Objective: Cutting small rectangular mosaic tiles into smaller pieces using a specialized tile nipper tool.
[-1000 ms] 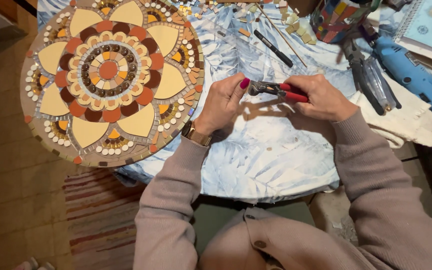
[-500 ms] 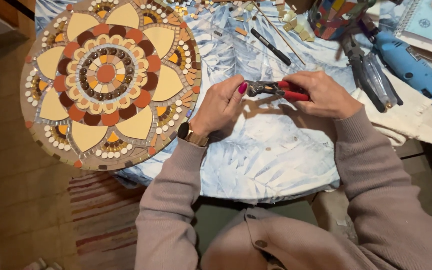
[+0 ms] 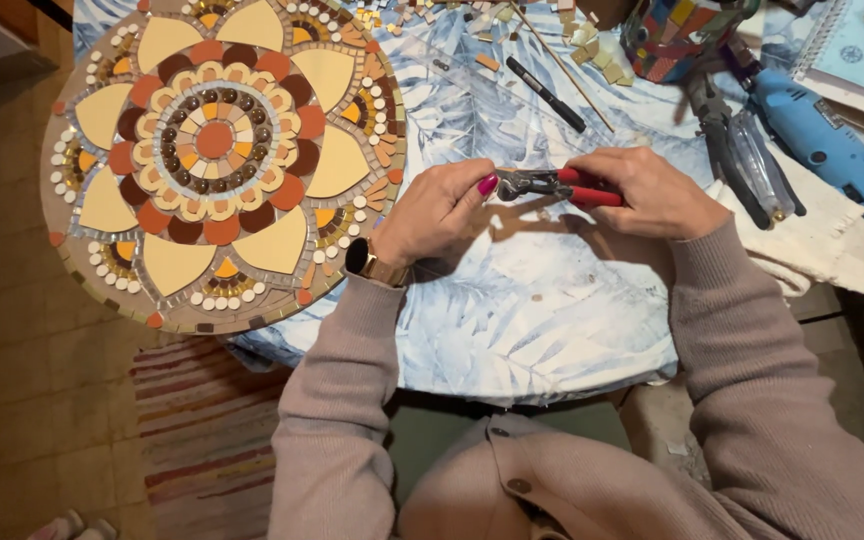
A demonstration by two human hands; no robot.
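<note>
My right hand (image 3: 652, 192) grips the red handles of a pair of tile nippers (image 3: 550, 184), jaws pointing left. My left hand (image 3: 439, 212) is closed at the jaws, fingertips pinched together there; whatever it pinches is too small to make out. Both hands hover over a blue leaf-patterned cloth (image 3: 512, 300) on the table. To the left lies a round mosaic board (image 3: 214, 150) with a flower pattern of yellow, orange and brown tiles, its edge just left of my left wrist, which wears a watch.
Loose tile pieces (image 3: 592, 45), a black pen (image 3: 546, 93) and a thin stick lie at the back. To the right are a blue rotary tool (image 3: 820, 140), black-handled pliers (image 3: 742, 160), a white towel (image 3: 812, 240) and a mosaic-covered pot (image 3: 672, 35). A striped rug (image 3: 202, 430) covers the tiled floor.
The view has shifted slightly; my hands keep the same hold on the nippers, with only small movement at the jaws.
</note>
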